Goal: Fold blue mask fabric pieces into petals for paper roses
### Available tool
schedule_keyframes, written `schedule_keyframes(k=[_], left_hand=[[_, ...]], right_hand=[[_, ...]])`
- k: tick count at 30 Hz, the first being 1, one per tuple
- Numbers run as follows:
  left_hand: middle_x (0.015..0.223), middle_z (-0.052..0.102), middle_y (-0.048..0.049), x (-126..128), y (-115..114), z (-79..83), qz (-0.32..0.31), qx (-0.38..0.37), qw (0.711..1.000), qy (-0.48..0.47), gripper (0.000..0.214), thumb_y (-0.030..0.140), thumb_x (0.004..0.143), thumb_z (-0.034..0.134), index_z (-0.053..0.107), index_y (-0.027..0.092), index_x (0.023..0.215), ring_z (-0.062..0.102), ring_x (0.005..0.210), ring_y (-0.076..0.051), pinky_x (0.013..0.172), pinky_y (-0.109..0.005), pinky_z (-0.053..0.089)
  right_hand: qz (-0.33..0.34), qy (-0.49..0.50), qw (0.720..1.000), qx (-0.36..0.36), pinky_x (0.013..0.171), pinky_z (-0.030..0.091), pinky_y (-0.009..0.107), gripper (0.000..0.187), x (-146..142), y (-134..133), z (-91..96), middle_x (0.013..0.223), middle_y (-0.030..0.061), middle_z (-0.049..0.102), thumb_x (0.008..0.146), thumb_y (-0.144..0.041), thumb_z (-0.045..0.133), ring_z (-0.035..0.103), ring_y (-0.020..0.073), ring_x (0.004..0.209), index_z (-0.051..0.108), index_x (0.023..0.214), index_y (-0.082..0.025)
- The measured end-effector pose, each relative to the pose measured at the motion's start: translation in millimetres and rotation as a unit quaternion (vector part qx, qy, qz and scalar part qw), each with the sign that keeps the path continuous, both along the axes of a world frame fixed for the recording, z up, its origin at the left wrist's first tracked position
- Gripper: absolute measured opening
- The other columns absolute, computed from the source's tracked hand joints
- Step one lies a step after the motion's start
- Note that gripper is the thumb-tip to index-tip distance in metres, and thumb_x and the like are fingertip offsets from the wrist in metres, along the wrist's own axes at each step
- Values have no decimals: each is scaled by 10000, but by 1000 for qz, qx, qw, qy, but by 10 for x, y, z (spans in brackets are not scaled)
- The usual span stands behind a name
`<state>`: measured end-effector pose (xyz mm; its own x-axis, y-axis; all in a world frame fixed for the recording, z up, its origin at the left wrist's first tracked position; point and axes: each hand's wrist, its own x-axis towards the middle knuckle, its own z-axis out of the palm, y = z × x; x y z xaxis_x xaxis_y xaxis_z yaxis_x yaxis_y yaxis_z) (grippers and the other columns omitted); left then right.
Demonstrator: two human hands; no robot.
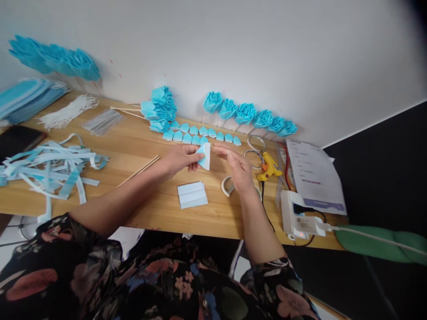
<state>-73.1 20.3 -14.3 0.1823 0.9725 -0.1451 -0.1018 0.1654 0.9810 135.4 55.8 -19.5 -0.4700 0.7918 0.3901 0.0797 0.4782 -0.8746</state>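
My left hand [187, 159] pinches a folded piece of blue and white mask fabric [206, 157], its white edge facing right. Just right of it, my right hand [235, 162] is held with the fingers stretched out, apart from the fabric. Beyond both hands, folded blue petals [187, 138] lie in two rows on the wooden table [160, 186]. A pale pleated sheet of mask fabric [192, 194] lies flat nearer to me, below the hands. Two thin wooden sticks [139, 170] rest beside my left forearm.
Blue fabric roses [245, 113] on sticks lean along the wall; more roses [162, 109] lie left of them. Cut strips [50, 164], a phone [20, 138] and stacked masks [30, 100] are at left. Right are a yellow glue gun [271, 166], tape rolls [255, 159] and a power strip [291, 209].
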Motion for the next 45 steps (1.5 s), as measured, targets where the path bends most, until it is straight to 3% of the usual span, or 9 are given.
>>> schedule_keyframes(k=[3, 7, 13, 19, 26, 32, 37, 45], left_hand=[[530, 600, 16, 27, -21, 5, -14, 8, 999, 31, 200, 208, 861, 661, 588, 131, 692, 530, 456, -62, 469, -173, 410], [532, 596, 24, 43, -38, 3, -28, 18, 998, 51, 216, 250, 849, 694, 586, 137, 699, 523, 454, -60, 458, -166, 400], [545, 595, 20, 11, -31, -12, -65, 17, 998, 19, 237, 317, 827, 717, 595, 136, 736, 530, 471, -69, 472, -178, 417], [621, 610, 19, -22, -33, -39, -97, -12, 994, -56, 283, 365, 767, 770, 619, 129, 805, 562, 511, -75, 489, -193, 449], [610, 616, 16, -46, -24, -20, -111, -8, 992, -65, 303, 373, 760, 792, 609, 132, 767, 569, 524, -75, 494, -187, 449], [606, 633, 19, -56, -13, -36, -99, -31, 989, -104, 357, 394, 702, 842, 616, 133, 796, 577, 513, -74, 476, -175, 437], [619, 653, 9, -92, 5, -72, -109, -51, 984, -133, 292, 358, 758, 800, 629, 136, 843, 594, 518, -80, 481, -178, 439], [583, 634, 1, -88, 18, -41, -99, -49, 991, -73, 256, 343, 809, 761, 618, 132, 791, 566, 499, -74, 491, -178, 432]], right_hand=[[61, -8, 997, -44, 1044, 524, 445, 386, -29, -10, -37, 1358, 6, 651, 980, -551, 467, 597, 243, 1275, 743, 1150, -342], [81, -40, 996, -27, 1059, 507, 437, 380, -57, -53, 10, 1300, 32, 665, 977, -531, 493, 620, 238, 1225, 740, 1174, -320], [57, -70, 990, 105, 1046, 488, 455, 374, -59, -89, 99, 1244, 61, 694, 1004, -461, 458, 626, 237, 1195, 728, 1198, -290], [33, -89, 962, 255, 1005, 499, 479, 337, -52, -91, 132, 1211, 69, 718, 989, -360, 477, 638, 242, 1138, 710, 1218, -276], [16, -123, 937, 326, 998, 499, 523, 385, -58, -106, 138, 1264, 72, 700, 961, -321, 491, 627, 264, 1147, 655, 1306, -277], [38, -107, 932, 343, 973, 522, 517, 430, -27, -122, 135, 1253, 56, 711, 926, -306, 527, 609, 277, 1174, 633, 1343, -281], [63, -108, 936, 329, 971, 521, 524, 394, 4, -107, 119, 1247, 36, 717, 924, -346, 532, 608, 276, 1177, 658, 1295, -302], [24, -36, 983, 180, 1110, 426, 568, 435, 3, -95, 88, 1357, 37, 651, 991, -505, 402, 563, 279, 1293, 607, 1326, -317]])
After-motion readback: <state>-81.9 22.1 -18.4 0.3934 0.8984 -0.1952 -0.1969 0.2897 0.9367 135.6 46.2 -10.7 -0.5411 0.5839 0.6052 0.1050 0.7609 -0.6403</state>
